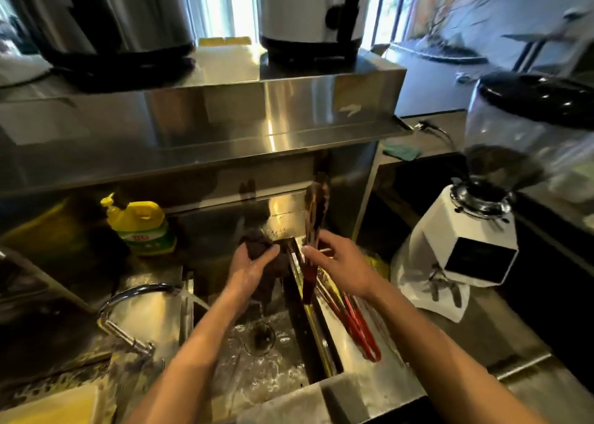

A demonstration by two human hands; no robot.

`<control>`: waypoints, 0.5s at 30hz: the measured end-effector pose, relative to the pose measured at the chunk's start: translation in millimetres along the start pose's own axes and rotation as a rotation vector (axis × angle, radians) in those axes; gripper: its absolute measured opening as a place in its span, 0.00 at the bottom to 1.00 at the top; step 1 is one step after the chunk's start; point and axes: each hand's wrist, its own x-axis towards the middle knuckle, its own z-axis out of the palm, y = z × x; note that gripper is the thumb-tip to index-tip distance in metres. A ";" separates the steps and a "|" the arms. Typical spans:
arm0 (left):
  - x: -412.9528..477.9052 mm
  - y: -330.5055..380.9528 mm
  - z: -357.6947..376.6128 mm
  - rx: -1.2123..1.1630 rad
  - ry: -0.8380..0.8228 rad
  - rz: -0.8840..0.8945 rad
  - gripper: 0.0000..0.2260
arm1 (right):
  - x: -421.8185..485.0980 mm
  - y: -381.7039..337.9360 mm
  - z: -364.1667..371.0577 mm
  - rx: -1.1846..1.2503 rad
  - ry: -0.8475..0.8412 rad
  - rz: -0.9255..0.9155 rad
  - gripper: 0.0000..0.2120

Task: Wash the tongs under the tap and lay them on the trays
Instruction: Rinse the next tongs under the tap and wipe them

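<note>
The stainless steel shelf unit [205,128] spans the wall above the work area. It carries a steel cylindrical urn [112,12] and a pale cylindrical urn with a black base [308,15]. Below it, the rectangular stainless steel sink basin [273,382] contains moving water around a round drain [259,337]. A shallow stainless steel tray [353,382] lies directly right of the basin, against its edge. A white box-shaped coffee grinder [463,237] with a clear hopper stands on the grey tabletop [501,337], right of the tray. A yellow and green plastic detergent bottle [141,224] stands behind the basin, at left. The curved chrome tap [135,295] is mounted left of the basin, and water runs from its spout into the basin.

Left hand [254,269]: grip clenched around a dark crumpled cloth [257,247], above the rear of the basin.

Right hand [340,263]: grip grasping the long steel tongs with dark red handles [316,208], pinched at mid-length between fingertips and thumb. They are held nearly upright, tips up, over the boundary between basin and tray.

Several red-handled tongs [360,327] lie flat in the tray, beneath the right wrist.
</note>
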 end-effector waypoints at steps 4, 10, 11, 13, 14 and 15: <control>-7.8 23.7 22.1 -0.020 -0.154 0.089 0.11 | -27.6 -9.9 -23.5 0.007 0.139 0.037 0.07; -24.1 33.8 88.5 -0.039 -0.297 0.082 0.10 | -95.5 -1.6 -67.1 0.059 0.379 0.146 0.14; -28.1 34.4 100.7 -0.028 -0.330 0.092 0.10 | -106.7 1.8 -74.4 0.067 0.415 0.173 0.16; -39.8 37.2 129.9 0.000 -0.402 0.106 0.09 | -131.1 10.2 -90.8 0.111 0.471 0.190 0.18; -47.0 39.9 143.4 0.002 -0.435 0.116 0.07 | -141.9 13.5 -98.0 0.124 0.491 0.179 0.19; -52.3 40.9 158.0 0.010 -0.462 0.128 0.06 | -153.4 16.5 -105.5 0.121 0.524 0.171 0.19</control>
